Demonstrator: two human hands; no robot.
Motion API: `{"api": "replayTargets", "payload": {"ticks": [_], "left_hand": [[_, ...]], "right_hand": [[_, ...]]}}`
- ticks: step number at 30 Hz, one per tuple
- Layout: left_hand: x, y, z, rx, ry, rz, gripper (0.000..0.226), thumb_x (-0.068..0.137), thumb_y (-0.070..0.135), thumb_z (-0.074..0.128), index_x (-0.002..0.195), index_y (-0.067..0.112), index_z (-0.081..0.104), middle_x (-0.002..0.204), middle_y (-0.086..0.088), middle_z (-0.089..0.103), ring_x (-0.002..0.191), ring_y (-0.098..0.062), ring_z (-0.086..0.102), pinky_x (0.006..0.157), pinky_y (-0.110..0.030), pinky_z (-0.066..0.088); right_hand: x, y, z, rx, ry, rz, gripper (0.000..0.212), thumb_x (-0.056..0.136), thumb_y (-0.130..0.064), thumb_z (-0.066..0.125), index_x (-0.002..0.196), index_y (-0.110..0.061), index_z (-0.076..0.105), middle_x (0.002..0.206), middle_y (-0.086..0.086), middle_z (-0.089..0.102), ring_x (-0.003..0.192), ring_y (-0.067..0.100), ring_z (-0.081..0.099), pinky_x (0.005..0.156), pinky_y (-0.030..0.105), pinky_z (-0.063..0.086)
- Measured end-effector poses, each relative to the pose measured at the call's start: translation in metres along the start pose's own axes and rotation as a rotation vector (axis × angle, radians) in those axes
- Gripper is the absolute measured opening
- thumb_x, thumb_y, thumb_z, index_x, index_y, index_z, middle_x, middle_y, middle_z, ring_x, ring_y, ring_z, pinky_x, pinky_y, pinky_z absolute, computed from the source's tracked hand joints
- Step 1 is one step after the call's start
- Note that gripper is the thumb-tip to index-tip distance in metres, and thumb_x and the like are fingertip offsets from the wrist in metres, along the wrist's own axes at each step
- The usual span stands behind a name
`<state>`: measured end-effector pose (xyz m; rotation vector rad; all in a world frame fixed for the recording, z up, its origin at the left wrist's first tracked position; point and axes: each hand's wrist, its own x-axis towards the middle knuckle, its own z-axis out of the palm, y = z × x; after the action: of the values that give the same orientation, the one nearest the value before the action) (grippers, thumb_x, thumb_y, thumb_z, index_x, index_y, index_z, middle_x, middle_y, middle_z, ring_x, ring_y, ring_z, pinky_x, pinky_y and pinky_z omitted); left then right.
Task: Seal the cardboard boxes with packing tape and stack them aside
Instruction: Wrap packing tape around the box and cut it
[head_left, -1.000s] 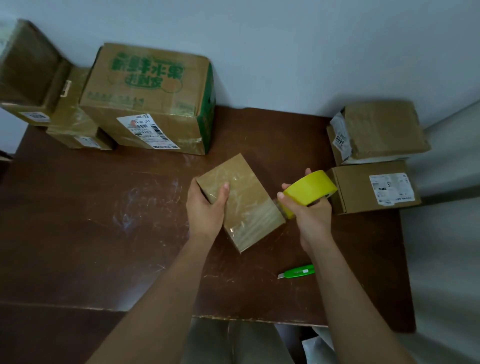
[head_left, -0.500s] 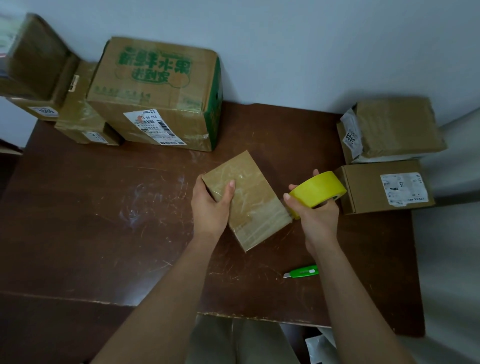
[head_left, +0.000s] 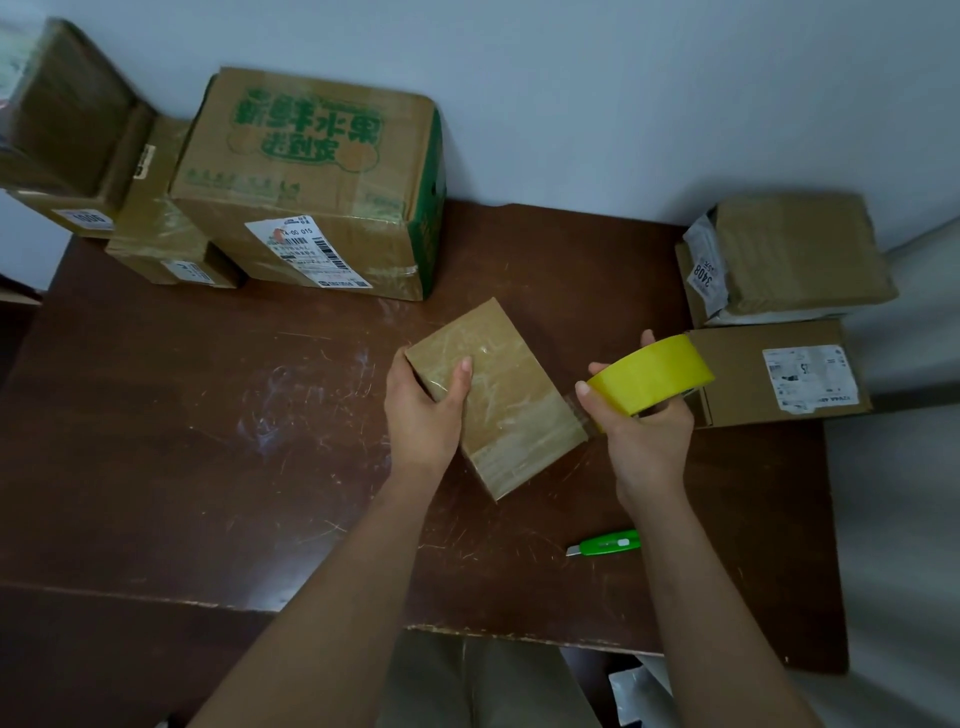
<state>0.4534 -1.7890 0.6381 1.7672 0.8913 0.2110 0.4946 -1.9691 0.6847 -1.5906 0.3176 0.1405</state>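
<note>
A small brown cardboard box (head_left: 511, 395), glossy with clear tape, lies at an angle in the middle of the dark wooden table (head_left: 208, 441). My left hand (head_left: 423, 410) grips its near-left corner, thumb on top. My right hand (head_left: 644, 431) holds a yellow roll of packing tape (head_left: 652, 374) just right of the box. A short strip of clear tape runs from the roll to the box's right edge.
A green utility knife (head_left: 605, 546) lies near the front edge. A large box with green print (head_left: 311, 182) and smaller boxes (head_left: 156, 228) stand at the back left. Two brown boxes (head_left: 789, 254) (head_left: 779, 371) sit at the right. A wall runs behind.
The roll in my right hand has drawn slightly away to the right of the box. My left hand keeps its grip on the box. The view has shifted a little.
</note>
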Motion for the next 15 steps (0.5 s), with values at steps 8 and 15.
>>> {"api": "replayTargets", "payload": {"ticks": [8, 15], "left_hand": [[-0.001, 0.003, -0.002, 0.012, -0.002, 0.005, 0.044, 0.085, 0.047, 0.069, 0.117, 0.021, 0.056, 0.114, 0.007, 0.061, 0.106, -0.009, 0.059, 0.095, -0.039, 0.052], [-0.001, 0.001, -0.001, 0.006, -0.001, -0.005, 0.046, 0.085, 0.048, 0.070, 0.119, 0.021, 0.056, 0.115, 0.007, 0.061, 0.107, -0.010, 0.059, 0.096, -0.041, 0.052]], "right_hand": [[0.007, 0.011, 0.000, 0.007, 0.009, 0.059, 0.089, 0.079, 0.006, 0.078, 0.152, -0.026, 0.038, 0.103, -0.001, 0.074, 0.093, 0.000, 0.070, 0.074, 0.012, 0.052], [0.009, 0.018, 0.000, 0.013, 0.011, 0.075, 0.089, 0.079, 0.006, 0.078, 0.153, -0.025, 0.037, 0.103, -0.002, 0.074, 0.094, 0.000, 0.071, 0.073, 0.012, 0.052]]}}
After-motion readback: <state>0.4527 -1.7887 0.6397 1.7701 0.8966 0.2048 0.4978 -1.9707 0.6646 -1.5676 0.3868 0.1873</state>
